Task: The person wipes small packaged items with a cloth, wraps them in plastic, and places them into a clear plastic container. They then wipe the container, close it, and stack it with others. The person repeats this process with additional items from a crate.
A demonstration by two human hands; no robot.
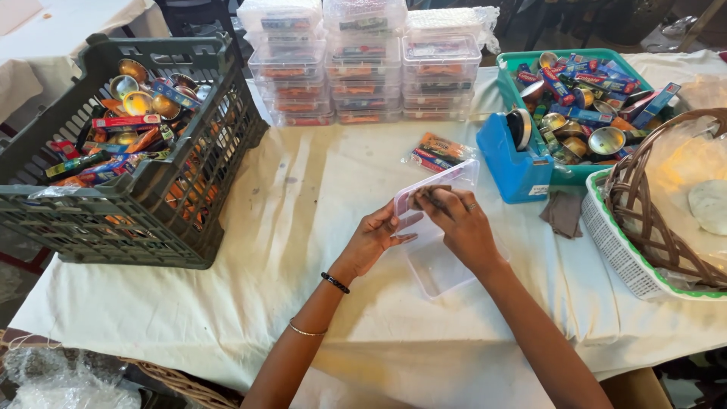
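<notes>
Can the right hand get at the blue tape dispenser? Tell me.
Probably yes: the blue tape dispenser stands just beyond the right hand on bare cloth, nothing between, though that hand is busy with the clear plastic box.

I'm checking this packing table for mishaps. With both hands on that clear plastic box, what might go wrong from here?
The clear plastic box is tilted between the left hand and right hand; it might slip. The small packet just behind could get knocked. The stacked clear containers stand tall and might topple if the table is jolted.

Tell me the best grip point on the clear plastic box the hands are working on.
Probably the clear plastic box long side walls, pinched from above: it lies flat and open-topped on the white tablecloth. The left hand already steadies its left edge; the right hand covers the far, lid end.
</notes>
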